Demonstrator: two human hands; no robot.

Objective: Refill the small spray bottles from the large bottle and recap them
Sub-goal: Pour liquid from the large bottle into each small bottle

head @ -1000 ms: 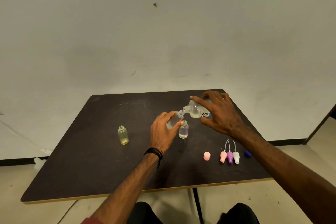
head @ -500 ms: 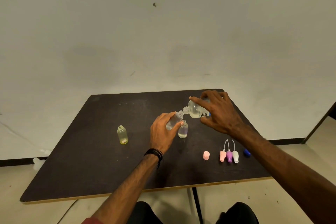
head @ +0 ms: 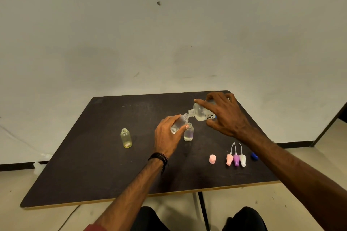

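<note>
Both hands: large bottle (head: 201, 112) tipped onto small bottle (head: 178, 124).

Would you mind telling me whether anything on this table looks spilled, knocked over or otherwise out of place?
Nothing stands out. No spill shows on the table. The yellow bottle and the clear bottle stand upright, uncapped. The spray tops lie side by side. The large bottle is tilted for pouring.
</note>
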